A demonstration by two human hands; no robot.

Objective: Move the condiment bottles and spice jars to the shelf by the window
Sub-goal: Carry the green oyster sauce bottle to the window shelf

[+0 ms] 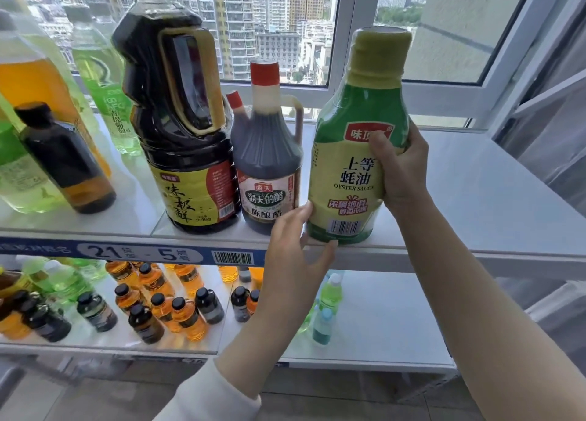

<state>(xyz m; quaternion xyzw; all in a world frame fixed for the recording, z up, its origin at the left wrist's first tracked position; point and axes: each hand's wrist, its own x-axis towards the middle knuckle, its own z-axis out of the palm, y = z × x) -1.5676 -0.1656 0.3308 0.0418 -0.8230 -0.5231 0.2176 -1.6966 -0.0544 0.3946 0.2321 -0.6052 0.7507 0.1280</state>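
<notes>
Currently, oyster sauce bottle (358, 154) is being set at the shelf (475, 198) front edge beside the vinegar bottle (269, 167), right grip (401, 170) clasping its body, left grip (295, 249) loose-fingered, steadying its base; pushing it inward looks advisable.

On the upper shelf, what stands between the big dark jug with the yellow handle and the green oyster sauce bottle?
In the head view, a dark vinegar bottle with a red cap stands between the jug and the oyster sauce bottle.
</notes>
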